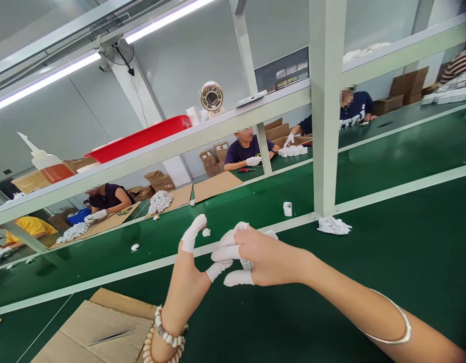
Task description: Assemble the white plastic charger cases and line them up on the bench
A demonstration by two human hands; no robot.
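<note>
My left hand (193,267) is open, its index finger raised and its thumb stretched towards my right hand. White finger cots cover the fingertips of both hands. My right hand (265,254) is bent round a small white plastic casing (246,263), which shows only partly between the fingers and thumb. Another white piece (271,235) peeks out behind the right hand, mostly hidden. Below and left of my left hand, metal tweezers (112,336) lie on a cardboard sheet (77,327).
A pale rail (150,268) separates my green bench from the conveyor belt. A white casing (288,209) stands on the belt near an upright post (324,111). Crumpled white finger cots (334,225) lie by the post. Co-workers sit opposite; an overhead shelf holds a red tray (142,136).
</note>
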